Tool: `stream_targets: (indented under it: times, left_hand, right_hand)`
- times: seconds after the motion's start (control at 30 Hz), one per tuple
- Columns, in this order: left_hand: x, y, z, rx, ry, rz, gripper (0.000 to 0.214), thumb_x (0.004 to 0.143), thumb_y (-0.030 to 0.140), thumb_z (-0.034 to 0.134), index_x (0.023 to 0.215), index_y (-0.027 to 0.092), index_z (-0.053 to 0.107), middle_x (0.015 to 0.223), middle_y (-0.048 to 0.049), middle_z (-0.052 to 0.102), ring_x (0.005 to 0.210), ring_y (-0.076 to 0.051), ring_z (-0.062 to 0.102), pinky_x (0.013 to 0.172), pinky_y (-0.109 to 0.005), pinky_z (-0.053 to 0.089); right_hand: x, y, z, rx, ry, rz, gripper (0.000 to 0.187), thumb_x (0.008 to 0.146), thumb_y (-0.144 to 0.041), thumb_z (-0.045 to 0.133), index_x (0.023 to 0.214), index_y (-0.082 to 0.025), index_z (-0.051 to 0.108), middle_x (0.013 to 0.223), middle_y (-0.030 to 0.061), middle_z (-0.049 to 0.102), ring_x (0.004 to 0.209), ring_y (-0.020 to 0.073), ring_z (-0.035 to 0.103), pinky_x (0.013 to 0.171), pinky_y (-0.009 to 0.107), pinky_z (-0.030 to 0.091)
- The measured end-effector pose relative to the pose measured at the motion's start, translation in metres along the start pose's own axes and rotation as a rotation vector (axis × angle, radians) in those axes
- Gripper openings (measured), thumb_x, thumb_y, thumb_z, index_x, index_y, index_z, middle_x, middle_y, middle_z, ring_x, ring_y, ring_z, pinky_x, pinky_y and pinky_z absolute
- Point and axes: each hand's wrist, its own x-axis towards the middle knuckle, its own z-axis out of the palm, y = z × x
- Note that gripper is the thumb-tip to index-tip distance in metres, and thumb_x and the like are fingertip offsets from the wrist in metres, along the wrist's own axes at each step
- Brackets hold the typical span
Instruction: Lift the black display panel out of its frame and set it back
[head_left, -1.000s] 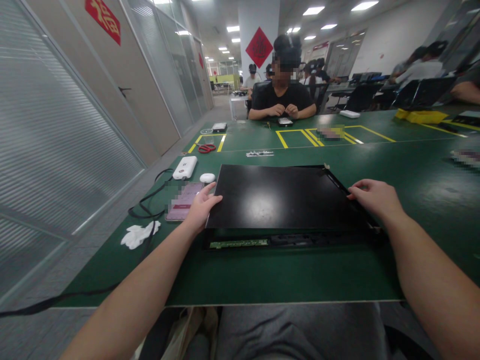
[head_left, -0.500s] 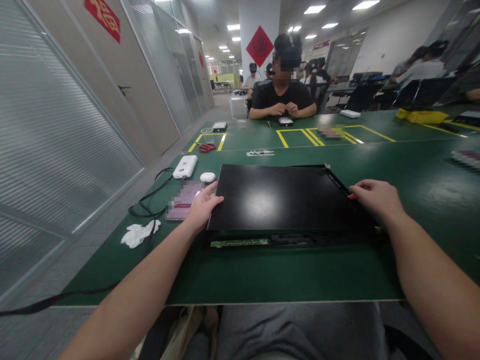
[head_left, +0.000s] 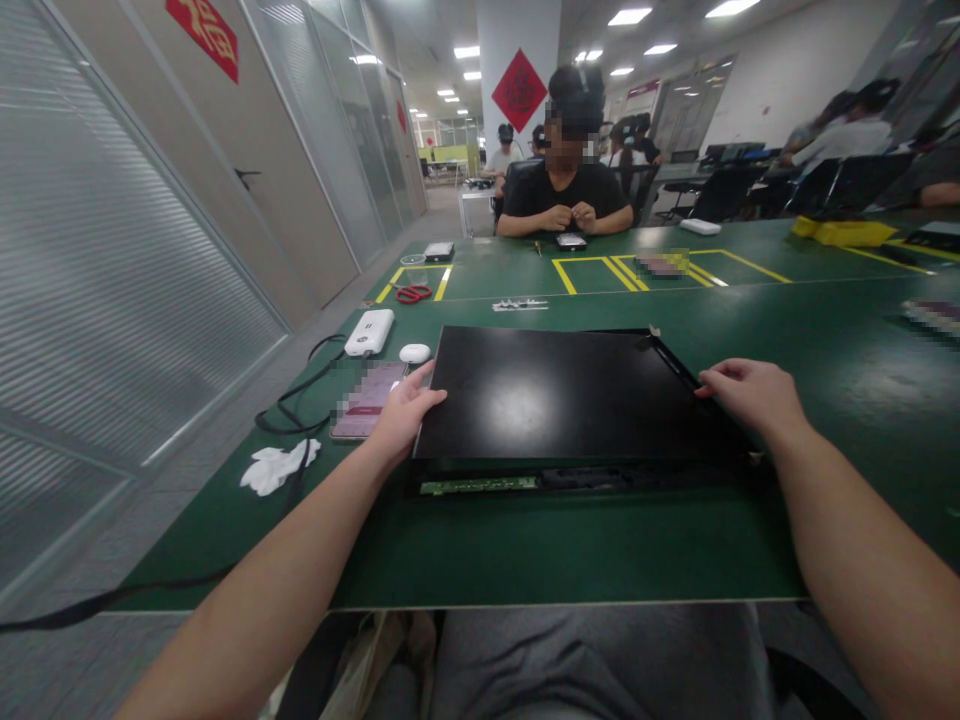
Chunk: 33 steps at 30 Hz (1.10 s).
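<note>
A black display panel (head_left: pixel 540 400) lies over a thin black frame (head_left: pixel 600 479) on the green table in front of me. Along the near side a strip of green circuit board (head_left: pixel 480 486) shows. My left hand (head_left: pixel 405 415) is closed on the panel's left edge, thumb on top and the other fingers partly hidden beside it. At the opposite side, my right hand (head_left: pixel 746 392) pinches the right rail of the frame; what exactly lies between its fingertips is hard to make out. Small metal tabs (head_left: pixel 754 456) stick out at the frame's right corners.
Left of the panel lie a phone (head_left: pixel 364 400), a white earbud case (head_left: pixel 415 354), a white power bank (head_left: pixel 370 332) with a black cable (head_left: pixel 289 410), and crumpled tissue (head_left: pixel 277 467). Farther off are red scissors (head_left: pixel 413 293) and small strips (head_left: pixel 520 305). A person (head_left: pixel 566 190) sits opposite.
</note>
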Motion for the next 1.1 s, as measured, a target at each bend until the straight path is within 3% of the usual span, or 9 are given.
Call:
stream_targets:
  times: [0.3,0.5,0.87,1.1]
  left_hand:
    - [-0.0007,0.0009,0.0000,-0.009,0.032,0.009,0.092,0.065,0.013,0.078,0.149,0.011,0.042,0.081,-0.0042,0.078,0.073,-0.021,0.074,0.070,-0.029,0.058]
    - [-0.0017,0.0010,0.0036,-0.025,-0.018,-0.021,0.076,0.068,0.017,0.079,0.139,0.011,0.053,0.090,-0.0092,0.079,0.079,-0.025,0.076,0.073,-0.034,0.060]
    - [0.0001,0.0038,0.0027,-0.071,0.035,-0.043,0.081,0.069,0.017,0.079,0.145,0.015,0.050,0.104,-0.0116,0.078,0.093,-0.029,0.075,0.079,-0.038,0.062]
    - [0.0012,0.0040,0.0021,-0.091,0.022,-0.072,0.071,0.070,0.011,0.073,0.138,0.015,0.056,0.109,-0.0109,0.077,0.095,-0.027,0.075,0.080,-0.036,0.062]
  right_hand:
    - [0.0002,-0.0015,-0.0006,-0.003,0.018,-0.010,0.019,0.070,-0.037,0.059,0.062,-0.023,0.071,0.066,0.0045,0.069,0.069,0.0219,0.060,0.064,0.033,0.041]
    - [0.0004,-0.0006,-0.0013,0.008,0.009,0.014,0.019,0.070,-0.037,0.059,0.062,-0.024,0.071,0.067,0.0049,0.070,0.070,0.0219,0.060,0.064,0.033,0.041]
    - [-0.0004,0.0001,-0.0005,0.013,-0.011,0.029,0.018,0.070,-0.037,0.059,0.066,-0.024,0.071,0.071,0.0036,0.072,0.075,0.0222,0.061,0.069,0.034,0.041]
    - [-0.0008,-0.0014,-0.0008,0.017,-0.007,0.026,0.018,0.070,-0.036,0.059,0.067,-0.023,0.072,0.072,0.0039,0.073,0.075,0.0217,0.060,0.069,0.033,0.041]
